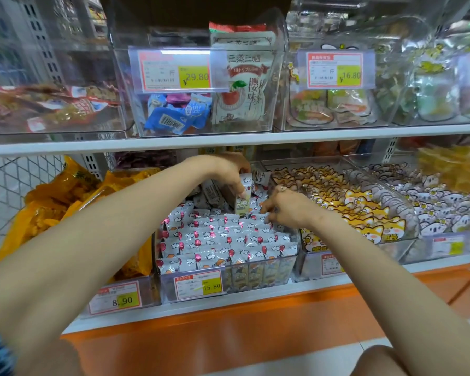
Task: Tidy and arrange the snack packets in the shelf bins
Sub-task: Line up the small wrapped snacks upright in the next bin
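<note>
A clear bin [293, 263] on the lower shelf holds rows of small white snack packets [217, 240] printed with red balloons and clouds. Behind the rows lie several loose darker packets [209, 195]. My left hand [228, 173] reaches to the back of this bin and holds a few packets upright, one with a green label [242, 204]. My right hand [285, 208] is over the right side of the rows, its fingers pinching the top edges of the white packets. A ring shows on that hand.
Right of it stand bins of yellow dog-print packets [364, 210] and white koala-print packets [445, 204]. Yellow bags [55, 204] fill the left bin. The upper shelf [228, 141] overhangs with clear bins of blue sweets [174, 115] and a tall white pouch [244, 88]. Price tags front the bins.
</note>
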### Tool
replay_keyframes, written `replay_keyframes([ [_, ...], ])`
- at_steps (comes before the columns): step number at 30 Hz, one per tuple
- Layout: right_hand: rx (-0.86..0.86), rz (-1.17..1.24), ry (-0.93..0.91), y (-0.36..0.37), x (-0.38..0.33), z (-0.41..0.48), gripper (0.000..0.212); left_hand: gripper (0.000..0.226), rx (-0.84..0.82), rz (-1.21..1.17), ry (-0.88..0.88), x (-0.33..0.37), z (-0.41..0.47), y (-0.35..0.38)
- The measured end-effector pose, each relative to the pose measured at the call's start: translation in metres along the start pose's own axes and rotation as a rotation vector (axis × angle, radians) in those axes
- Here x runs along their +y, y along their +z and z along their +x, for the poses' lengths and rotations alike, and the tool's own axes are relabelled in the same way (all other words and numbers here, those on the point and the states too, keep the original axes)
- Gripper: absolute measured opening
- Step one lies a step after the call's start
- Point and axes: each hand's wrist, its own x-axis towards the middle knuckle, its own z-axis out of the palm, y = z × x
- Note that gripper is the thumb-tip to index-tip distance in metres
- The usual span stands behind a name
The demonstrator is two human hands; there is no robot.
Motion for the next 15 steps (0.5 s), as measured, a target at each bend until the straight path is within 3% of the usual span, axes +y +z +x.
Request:
replay_keyframes([
  [8, 0.071, -0.058, -0.008, 0.001, -0.001, 0.000, 0.026, 0.082, -0.080, -0.120, -0.035, -0.006, 0.009, 0.009],
  [12, 0.102, -0.066, -0.011, 0.003, -0.001, 0.001, 0.020, 0.051, -0.198, -0.185, -0.080, -0.009, -0.002, 0.004],
  [15, 0.122, -0.079, -0.013, 0.003, -0.002, 0.001, 0.018, 0.052, -0.221, -0.210, -0.075, -0.009, -0.003, 0.008],
])
